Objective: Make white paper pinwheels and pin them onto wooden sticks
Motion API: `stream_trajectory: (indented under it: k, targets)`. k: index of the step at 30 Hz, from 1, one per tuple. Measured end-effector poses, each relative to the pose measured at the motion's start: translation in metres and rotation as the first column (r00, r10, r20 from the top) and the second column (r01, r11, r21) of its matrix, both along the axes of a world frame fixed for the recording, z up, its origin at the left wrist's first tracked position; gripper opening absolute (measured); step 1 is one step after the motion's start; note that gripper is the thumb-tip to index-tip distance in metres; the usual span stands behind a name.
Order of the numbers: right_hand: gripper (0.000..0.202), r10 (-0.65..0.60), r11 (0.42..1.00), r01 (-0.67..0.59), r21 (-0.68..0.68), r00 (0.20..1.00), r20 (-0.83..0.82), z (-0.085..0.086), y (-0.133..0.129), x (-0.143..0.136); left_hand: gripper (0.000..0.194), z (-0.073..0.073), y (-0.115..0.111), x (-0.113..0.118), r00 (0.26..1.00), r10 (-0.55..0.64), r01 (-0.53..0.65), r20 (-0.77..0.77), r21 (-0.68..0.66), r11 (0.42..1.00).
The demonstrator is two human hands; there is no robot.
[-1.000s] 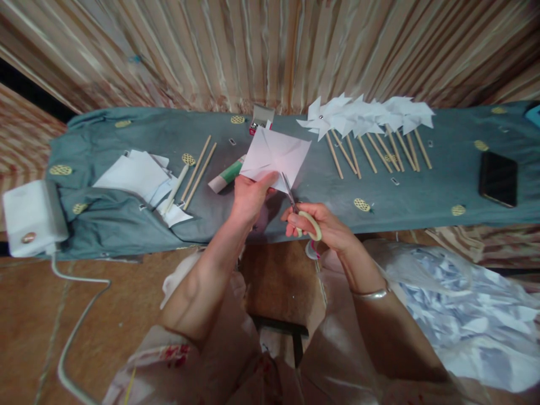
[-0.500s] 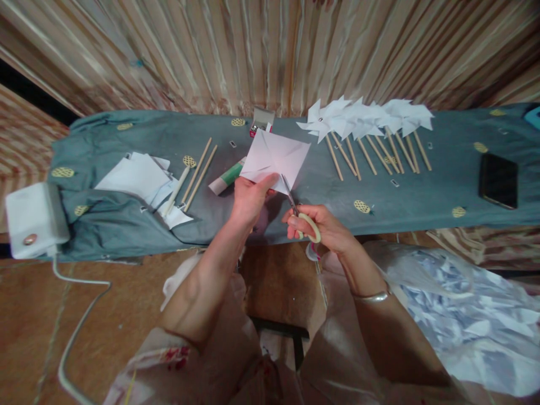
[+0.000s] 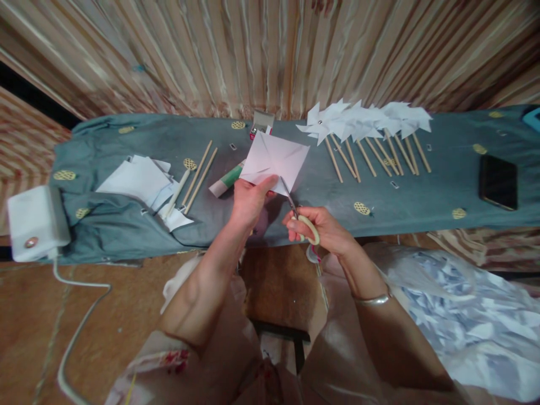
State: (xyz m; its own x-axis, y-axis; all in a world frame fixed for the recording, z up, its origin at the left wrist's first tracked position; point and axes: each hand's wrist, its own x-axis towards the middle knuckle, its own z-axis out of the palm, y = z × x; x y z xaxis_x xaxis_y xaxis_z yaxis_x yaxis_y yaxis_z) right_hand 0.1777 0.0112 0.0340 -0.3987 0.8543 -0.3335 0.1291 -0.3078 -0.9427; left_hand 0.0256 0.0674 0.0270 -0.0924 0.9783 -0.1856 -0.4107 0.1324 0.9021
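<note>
My left hand (image 3: 252, 198) pinches the lower edge of a square sheet of white paper (image 3: 278, 156), thumb on top. Creases or slits run from the paper's corners toward its middle. My right hand (image 3: 318, 228) grips a pair of scissors (image 3: 311, 226) with pale yellow handles; the blades lie at the paper's lower right edge, close to my left thumb. Just beyond the paper stands a small open box (image 3: 260, 122) holding small metal items. A green and white tube (image 3: 228, 180) lies left of the paper, partly hidden by it.
Several paper pinwheels (image 3: 363, 121) on sticks lie in a row at the back right. Left are two sticks (image 3: 201, 180), a white pen-like item (image 3: 177, 192) and paper pieces (image 3: 135, 181). A phone (image 3: 498, 181) and a white corded box (image 3: 37, 223) flank the cloth-covered surface (image 3: 430, 202).
The scissors' blades look slightly closer together at the paper's edge. Both hands keep nearly the same place, and the view has shifted very slightly.
</note>
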Motion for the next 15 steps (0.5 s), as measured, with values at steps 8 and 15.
stream_trajectory:
  k: [8, 15]
  targets:
    - [0.043, -0.030, 0.999, 0.030, -0.012, 1.000, 0.004, 0.0000, 0.0007, -0.0007, 0.025, 0.0007, -0.0008, 0.0022, 1.000, -0.014, 0.014, -0.004, -0.001, 1.000]
    - [0.041, -0.028, 1.000, 0.028, -0.003, 1.000, 0.007, -0.0008, 0.0008, -0.0013, 0.023, 0.0022, -0.0018, 0.0016, 1.000, -0.026, 0.026, 0.001, 0.010, 1.000]
